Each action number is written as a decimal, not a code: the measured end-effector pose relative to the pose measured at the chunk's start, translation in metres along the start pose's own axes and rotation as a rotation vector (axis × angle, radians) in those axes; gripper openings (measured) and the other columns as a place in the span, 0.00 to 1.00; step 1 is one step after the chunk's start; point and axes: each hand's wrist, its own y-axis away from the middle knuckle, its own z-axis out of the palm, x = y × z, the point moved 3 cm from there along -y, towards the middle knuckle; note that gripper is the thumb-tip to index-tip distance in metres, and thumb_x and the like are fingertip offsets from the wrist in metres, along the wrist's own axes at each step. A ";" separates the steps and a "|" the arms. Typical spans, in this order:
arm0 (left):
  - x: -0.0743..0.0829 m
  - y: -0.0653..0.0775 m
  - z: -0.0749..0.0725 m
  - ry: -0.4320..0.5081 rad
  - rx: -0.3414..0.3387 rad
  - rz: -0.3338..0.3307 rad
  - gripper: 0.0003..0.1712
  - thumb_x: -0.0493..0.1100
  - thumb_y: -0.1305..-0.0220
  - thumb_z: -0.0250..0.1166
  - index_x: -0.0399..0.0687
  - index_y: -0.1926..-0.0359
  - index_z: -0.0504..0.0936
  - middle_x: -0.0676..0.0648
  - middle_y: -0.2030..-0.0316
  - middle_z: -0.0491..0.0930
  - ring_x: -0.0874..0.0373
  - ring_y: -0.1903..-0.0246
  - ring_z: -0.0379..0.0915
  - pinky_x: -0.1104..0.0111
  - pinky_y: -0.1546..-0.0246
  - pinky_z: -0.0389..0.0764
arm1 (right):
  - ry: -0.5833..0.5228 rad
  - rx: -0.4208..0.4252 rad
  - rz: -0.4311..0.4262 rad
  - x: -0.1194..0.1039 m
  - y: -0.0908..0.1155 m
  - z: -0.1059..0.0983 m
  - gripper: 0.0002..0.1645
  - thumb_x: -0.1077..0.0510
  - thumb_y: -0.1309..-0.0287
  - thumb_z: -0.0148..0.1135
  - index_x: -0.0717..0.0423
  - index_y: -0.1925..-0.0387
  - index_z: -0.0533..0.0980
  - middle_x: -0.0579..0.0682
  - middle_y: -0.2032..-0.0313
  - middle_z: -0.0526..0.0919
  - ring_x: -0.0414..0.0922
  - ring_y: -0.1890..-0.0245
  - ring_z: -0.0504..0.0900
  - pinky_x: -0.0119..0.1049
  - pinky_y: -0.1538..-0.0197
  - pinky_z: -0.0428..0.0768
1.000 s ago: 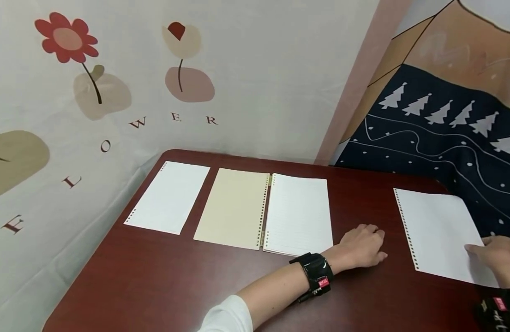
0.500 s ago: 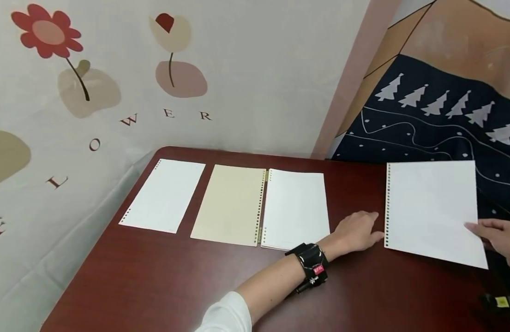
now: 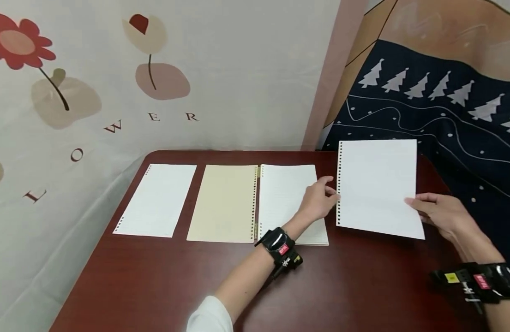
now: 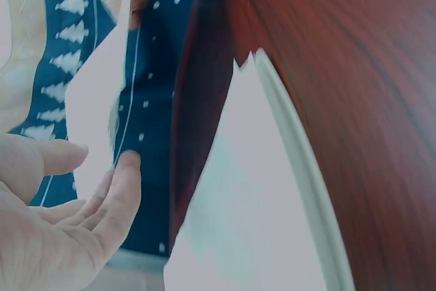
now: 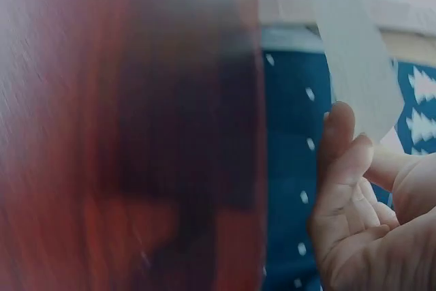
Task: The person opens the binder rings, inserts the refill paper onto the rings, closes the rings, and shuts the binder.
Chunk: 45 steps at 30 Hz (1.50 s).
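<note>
My right hand [image 3: 441,214] pinches the right edge of a white loose-leaf sheet [image 3: 377,184], thumb in front and fingers behind. The sheet is raised off the table, with a row of punched holes down its left side. At that holed edge is my left hand [image 3: 317,198]; in the left wrist view its thumb and fingers stand apart beside the sheet [image 4: 95,100]. Below the left hand lies an open loose-leaf notebook, a beige leaf [image 3: 221,203] on its left and a stack of white lined pages [image 3: 288,189] on its right, partly hidden by that hand.
Another punched white sheet [image 3: 155,200] lies on the far left of the dark red table [image 3: 155,286]. A printed cloth [image 3: 246,69] hangs behind the table, and a dark blue one with white trees [image 3: 446,110] covers the right side.
My right hand has lifted the sheet off the table and carried it left, toward the notebook. My left hand has risen from the tabletop to the sheet's holed edge. The view has turned slightly right.
</note>
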 end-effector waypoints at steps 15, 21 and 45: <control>-0.038 0.020 -0.065 -0.009 0.051 -0.130 0.38 0.36 0.39 0.67 0.54 0.29 0.65 0.50 0.64 0.78 0.60 0.78 0.74 0.69 0.80 0.75 | -0.093 -0.064 -0.102 -0.047 0.011 0.090 0.39 0.37 0.38 0.58 0.70 0.46 0.72 0.62 0.56 0.77 0.46 0.66 0.79 0.35 0.63 0.81; -0.045 0.031 -0.081 -0.068 0.046 -0.147 0.37 0.37 0.39 0.67 0.53 0.30 0.66 0.50 0.65 0.77 0.60 0.79 0.74 0.70 0.80 0.72 | -0.109 -0.088 -0.118 -0.060 0.017 0.110 0.35 0.39 0.37 0.58 0.69 0.49 0.74 0.63 0.58 0.78 0.48 0.67 0.79 0.35 0.62 0.81; -0.072 0.049 -0.113 -0.229 -0.035 -0.182 0.44 0.35 0.41 0.69 0.52 0.26 0.59 0.46 0.70 0.74 0.58 0.80 0.68 0.69 0.79 0.69 | -0.144 -0.125 -0.113 -0.085 0.016 0.156 0.27 0.45 0.35 0.60 0.66 0.51 0.73 0.57 0.61 0.84 0.46 0.68 0.81 0.38 0.63 0.81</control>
